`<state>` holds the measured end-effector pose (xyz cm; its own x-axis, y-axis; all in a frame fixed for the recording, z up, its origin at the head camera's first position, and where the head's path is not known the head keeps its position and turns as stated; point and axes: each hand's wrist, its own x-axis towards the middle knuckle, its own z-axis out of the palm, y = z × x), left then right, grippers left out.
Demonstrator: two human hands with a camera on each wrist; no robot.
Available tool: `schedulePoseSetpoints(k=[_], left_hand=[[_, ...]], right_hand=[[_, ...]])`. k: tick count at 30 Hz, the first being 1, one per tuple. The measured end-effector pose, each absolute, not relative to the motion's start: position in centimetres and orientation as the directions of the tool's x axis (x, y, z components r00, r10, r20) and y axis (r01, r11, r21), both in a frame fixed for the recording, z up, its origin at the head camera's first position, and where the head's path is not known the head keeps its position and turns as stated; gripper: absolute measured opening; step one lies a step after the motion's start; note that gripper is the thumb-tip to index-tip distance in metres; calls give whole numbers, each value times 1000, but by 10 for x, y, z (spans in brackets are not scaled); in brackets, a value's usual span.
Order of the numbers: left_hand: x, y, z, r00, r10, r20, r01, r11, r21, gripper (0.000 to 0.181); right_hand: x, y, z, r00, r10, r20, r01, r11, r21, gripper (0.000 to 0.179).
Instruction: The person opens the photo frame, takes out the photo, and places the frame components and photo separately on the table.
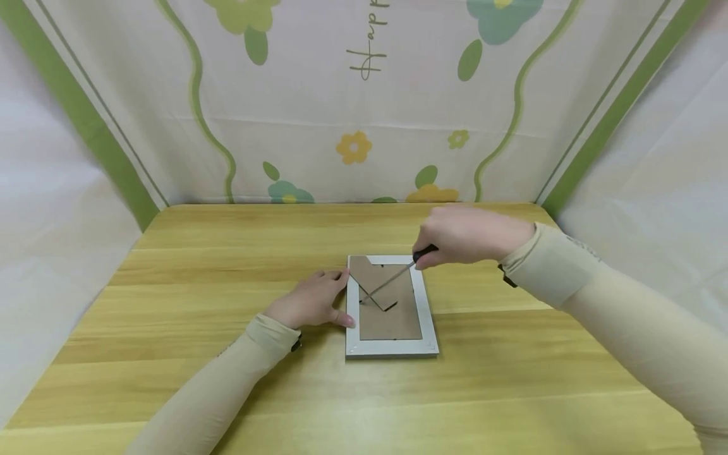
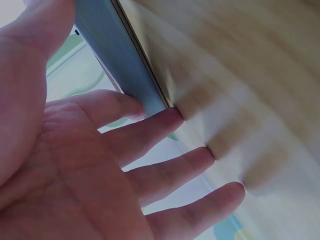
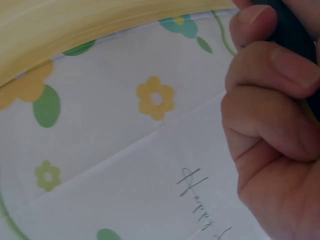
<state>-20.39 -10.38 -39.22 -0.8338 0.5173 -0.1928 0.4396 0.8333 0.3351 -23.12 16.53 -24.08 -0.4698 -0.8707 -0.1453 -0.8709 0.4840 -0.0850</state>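
Note:
A white picture frame (image 1: pixel 392 347) lies on the table with its brown backing board (image 1: pixel 392 325) facing up. A dark diagonal line with a short black piece (image 1: pixel 391 306) at its lower end crosses the board. My right hand (image 1: pixel 457 234) curls round the black handle of a screwdriver (image 1: pixel 392 278), whose thin shaft slants down to the left inner edge of the frame. Its tip is near a small dark tab there. At the frame's left side rests my left hand (image 1: pixel 315 300), thumb on the border. In the left wrist view, its fingers (image 2: pixel 185 215) extend loosely, with fingertips on the tabletop.
The wooden table (image 1: pixel 199 303) surrounds the frame. Behind it hangs a pale cloth (image 1: pixel 318 95) with printed flowers and green lines. More pale cloth hangs at both sides.

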Motion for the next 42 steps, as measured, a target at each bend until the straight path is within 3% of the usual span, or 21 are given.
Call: schedulePoseSetpoints(k=[5, 16, 20, 26, 33, 42], left_hand=[[-203, -104, -391, -831, 519, -198, 441, 833, 334, 105], [-203, -104, -390, -829, 529, -180, 455, 826, 333, 106], [-204, -106, -390, -828, 532, -174, 460, 824, 332, 106], [-204, -109, -390, -829, 533, -166, 457, 819, 348, 106], [-205, -110, -390, -833, 519, -193, 431, 826, 362, 105], [-207, -109, -393, -840, 493, -228, 395, 842, 366, 104]], right_hand=[[-229, 146, -226, -516, -819, -249, -837, 544, -55, 37], [-225, 126, -211, -591, -734, -335, -780, 626, 5, 51], [-222, 113, -202, -604, -710, -364, -773, 632, 50, 44], [-215, 80, -192, -620, -674, -402, -770, 622, 143, 18], [-209, 45, -187, -616, -663, -425, -787, 537, 304, 29], [-206, 23, -186, -612, -644, -459, -791, 502, 349, 31]])
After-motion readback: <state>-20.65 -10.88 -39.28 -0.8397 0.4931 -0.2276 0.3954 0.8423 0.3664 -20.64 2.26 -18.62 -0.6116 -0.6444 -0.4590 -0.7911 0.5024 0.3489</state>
